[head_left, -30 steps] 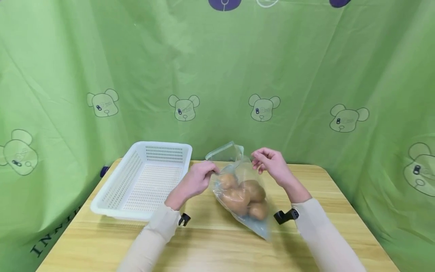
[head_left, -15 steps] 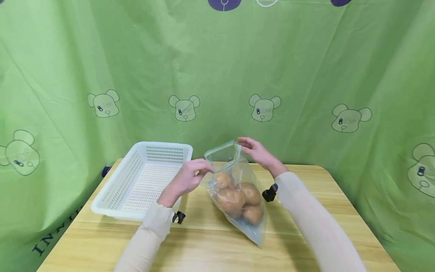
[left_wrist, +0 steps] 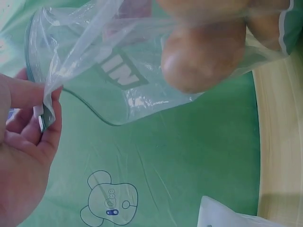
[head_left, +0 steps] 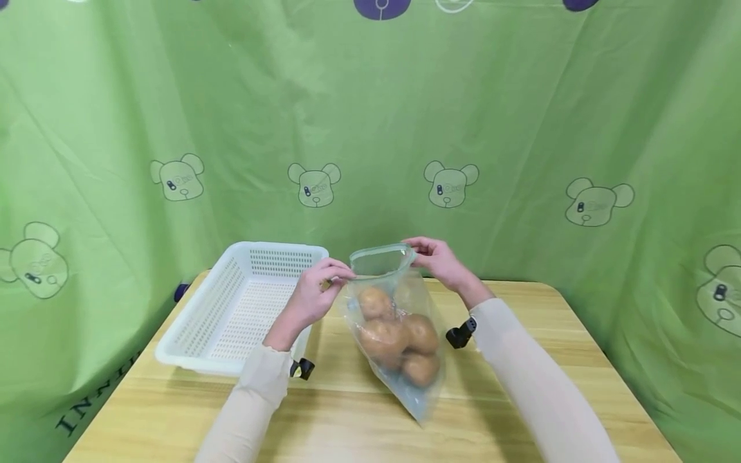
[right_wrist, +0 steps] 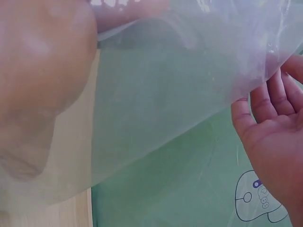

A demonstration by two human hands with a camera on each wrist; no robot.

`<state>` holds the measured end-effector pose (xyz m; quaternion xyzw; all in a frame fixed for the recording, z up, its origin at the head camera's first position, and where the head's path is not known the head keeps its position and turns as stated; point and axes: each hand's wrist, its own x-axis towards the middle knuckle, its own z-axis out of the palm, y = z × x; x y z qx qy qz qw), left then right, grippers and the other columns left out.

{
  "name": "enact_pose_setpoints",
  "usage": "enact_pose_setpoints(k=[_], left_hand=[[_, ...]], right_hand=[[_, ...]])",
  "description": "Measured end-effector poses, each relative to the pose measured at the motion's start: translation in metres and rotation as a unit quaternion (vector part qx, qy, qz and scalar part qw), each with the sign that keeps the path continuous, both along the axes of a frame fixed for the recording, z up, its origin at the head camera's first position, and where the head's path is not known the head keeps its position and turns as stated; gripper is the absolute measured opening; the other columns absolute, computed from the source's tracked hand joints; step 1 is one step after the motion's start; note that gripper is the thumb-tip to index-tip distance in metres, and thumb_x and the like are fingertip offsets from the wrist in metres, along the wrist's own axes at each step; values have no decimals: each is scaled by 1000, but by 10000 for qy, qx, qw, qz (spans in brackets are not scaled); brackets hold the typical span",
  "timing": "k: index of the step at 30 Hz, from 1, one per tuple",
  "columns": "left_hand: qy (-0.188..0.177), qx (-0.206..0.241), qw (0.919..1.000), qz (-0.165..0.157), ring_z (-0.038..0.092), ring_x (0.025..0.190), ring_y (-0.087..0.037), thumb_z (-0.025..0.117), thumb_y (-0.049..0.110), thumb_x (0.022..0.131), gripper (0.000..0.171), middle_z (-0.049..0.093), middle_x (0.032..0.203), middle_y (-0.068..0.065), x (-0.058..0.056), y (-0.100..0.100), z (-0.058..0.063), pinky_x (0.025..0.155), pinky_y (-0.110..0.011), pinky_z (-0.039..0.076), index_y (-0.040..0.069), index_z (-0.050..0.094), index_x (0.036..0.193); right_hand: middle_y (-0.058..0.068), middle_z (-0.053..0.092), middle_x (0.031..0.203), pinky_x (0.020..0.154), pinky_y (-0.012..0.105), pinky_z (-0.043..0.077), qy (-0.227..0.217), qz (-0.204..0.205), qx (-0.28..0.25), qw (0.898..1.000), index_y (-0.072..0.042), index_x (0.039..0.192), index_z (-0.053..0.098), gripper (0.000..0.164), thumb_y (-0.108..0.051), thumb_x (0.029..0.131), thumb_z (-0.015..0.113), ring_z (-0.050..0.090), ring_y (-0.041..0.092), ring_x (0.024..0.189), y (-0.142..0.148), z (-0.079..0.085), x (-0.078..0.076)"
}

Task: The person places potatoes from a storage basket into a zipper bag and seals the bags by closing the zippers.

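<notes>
A clear zip bag (head_left: 417, 292) with a green-edged mouth hangs tilted between both hands, its lower corner close over the table. Inside it are several smooth, rounded brown items (head_left: 383, 342), like potatoes or bread rolls. My left hand (head_left: 312, 294) pinches the left end of the bag's mouth; in the left wrist view its thumb and fingers fold over the rim. On the other side, my right hand (head_left: 444, 262) holds the right end of the mouth between thumb and fingers. The right wrist view shows those fingers (right_wrist: 262, 101) partly behind the plastic. The mouth gapes wide.
A white perforated plastic basket (head_left: 193, 308) stands on the left of the wooden table (head_left: 347, 411), just beside the left hand. Green cloth with bear heads (head_left: 370, 128) hangs behind and at both sides. A small dark purple thing (head_left: 181, 292) shows behind the basket.
The right hand has moved from beside the bag onto the right end of its mouth. The mouth has widened, and the bag has swung slightly left.
</notes>
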<state>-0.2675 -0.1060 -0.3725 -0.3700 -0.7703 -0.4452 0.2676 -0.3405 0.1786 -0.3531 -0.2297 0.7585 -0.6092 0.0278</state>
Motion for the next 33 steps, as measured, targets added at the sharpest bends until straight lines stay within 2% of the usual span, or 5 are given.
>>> enact_pose_setpoints(k=[9, 21, 27, 30, 33], left_hand=[[-249, 467, 9972, 525, 59, 85, -13, 63, -6, 82, 19, 64, 98, -2, -1, -4, -4, 72, -24, 53, 5, 71, 94], [-656, 669, 9929, 731, 59, 81, -16, 61, -7, 81, 22, 64, 98, -6, -2, -9, 2, 67, -30, 54, 5, 71, 97], [-621, 589, 9912, 1008, 59, 81, -17, 62, -7, 81, 21, 64, 98, -7, -6, -13, 8, 67, -29, 54, 5, 71, 96], [-693, 814, 9863, 1257, 60, 83, -19, 64, -5, 82, 19, 64, 99, -8, -8, -14, 14, 71, -28, 54, 4, 70, 97], [-1185, 1337, 9736, 1418, 62, 88, -21, 67, -1, 82, 20, 63, 102, -8, -10, -13, 19, 78, -28, 53, 3, 69, 102]], right_hand=[[0, 60, 85, 70, 23, 54, 452, -542, -550, 9960, 14, 123, 49, 36, 7, 88, 57, 59, 11, 73, 16, -3, 13], [3, 56, 83, 69, 24, 55, 664, -1015, -915, 9884, 2, 115, 59, 25, 1, 90, 59, 59, 11, 72, 40, -1, 30], [7, 54, 84, 69, 31, 56, 584, -914, -976, 9893, 10, 120, 53, 30, 4, 91, 56, 60, 13, 72, 47, 3, 37], [7, 55, 84, 68, 32, 57, 496, -937, -982, 9895, 11, 121, 51, 31, 4, 91, 56, 61, 14, 72, 49, 4, 40], [6, 56, 84, 68, 29, 56, 388, -981, -928, 9901, 11, 121, 51, 31, 5, 91, 55, 61, 13, 72, 50, 4, 42]])
